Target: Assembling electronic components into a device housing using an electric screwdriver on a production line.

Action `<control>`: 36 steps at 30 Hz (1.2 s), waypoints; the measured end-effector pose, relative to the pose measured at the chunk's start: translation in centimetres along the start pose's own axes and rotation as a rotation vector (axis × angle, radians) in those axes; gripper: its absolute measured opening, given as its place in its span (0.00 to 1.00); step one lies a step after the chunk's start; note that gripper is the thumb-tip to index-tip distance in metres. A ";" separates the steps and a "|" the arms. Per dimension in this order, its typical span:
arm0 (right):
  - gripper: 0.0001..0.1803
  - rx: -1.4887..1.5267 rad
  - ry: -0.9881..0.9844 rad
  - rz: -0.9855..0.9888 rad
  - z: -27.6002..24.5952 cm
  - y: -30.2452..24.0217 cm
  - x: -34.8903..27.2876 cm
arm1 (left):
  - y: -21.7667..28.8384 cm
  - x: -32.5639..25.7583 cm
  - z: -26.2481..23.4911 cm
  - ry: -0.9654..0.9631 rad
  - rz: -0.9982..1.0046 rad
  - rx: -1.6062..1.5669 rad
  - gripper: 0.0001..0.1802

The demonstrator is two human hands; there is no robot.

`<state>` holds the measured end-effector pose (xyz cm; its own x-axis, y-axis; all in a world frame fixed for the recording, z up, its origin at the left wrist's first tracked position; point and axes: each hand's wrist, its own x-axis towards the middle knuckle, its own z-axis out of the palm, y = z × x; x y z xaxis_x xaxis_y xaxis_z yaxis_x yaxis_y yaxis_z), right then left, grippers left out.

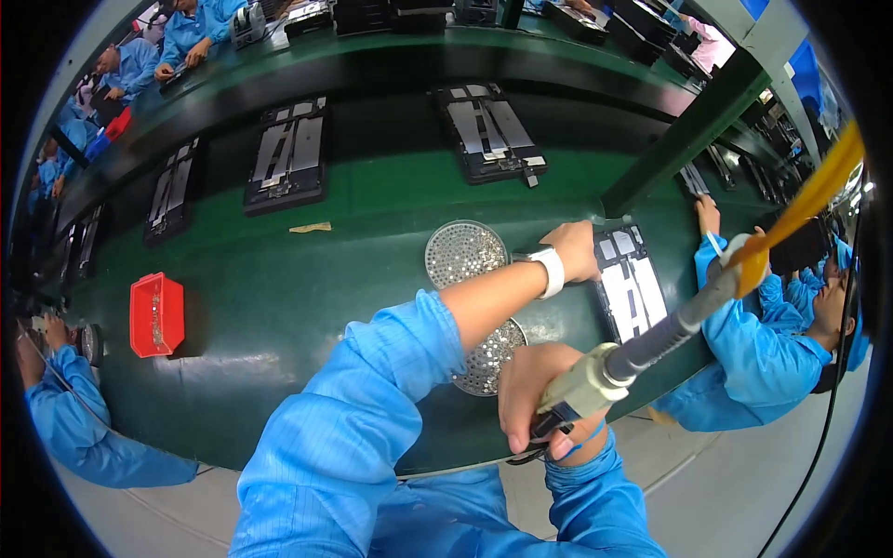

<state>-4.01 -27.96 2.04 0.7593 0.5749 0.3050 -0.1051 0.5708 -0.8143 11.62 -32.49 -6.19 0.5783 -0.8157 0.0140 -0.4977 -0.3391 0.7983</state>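
My left hand (574, 251), a white watch on its wrist, is closed at the left edge of an opened tablet (633, 293) with pale battery cells; its fingertips are mostly hidden. Held in my right hand (532, 391) is an off-white and grey electric screwdriver (595, 377), its dark lower end pointing down and left. A yellow strap (823, 200) runs from its upper end. One round perforated tray (458, 253) with small metal pieces lies beyond my left forearm. A second such tray (490, 363) sits nearer, partly covered by my forearm and right hand.
A red bin (156, 316) stands on the left of the green bench (270, 325). Several opened tablets, including one (490, 133) at the back, lie along the far strip. A green post (684, 139) rises at right. People in blue sit on both sides (772, 325).
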 end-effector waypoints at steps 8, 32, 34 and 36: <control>0.29 0.000 0.079 0.135 0.6 -1.2 0.4 | -4.1 6.6 2.4 -0.020 0.000 -0.109 0.36; 0.26 -0.063 0.267 0.019 1.0 -1.9 0.0 | -7.2 -17.0 -25.1 0.717 -0.046 -1.085 0.13; 0.26 -0.106 0.230 0.139 0.6 -2.1 -0.3 | -8.3 -21.1 -27.1 0.731 -0.149 -1.009 0.13; 0.26 -0.105 0.236 0.143 0.2 -1.3 -0.6 | -10.4 -24.7 -27.0 0.749 -0.272 -0.943 0.13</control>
<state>-4.49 -28.93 3.03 0.8713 0.4857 0.0702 -0.1640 0.4229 -0.8912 19.96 3.83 1.45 0.9724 -0.1963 -0.1263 0.1771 0.2679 0.9470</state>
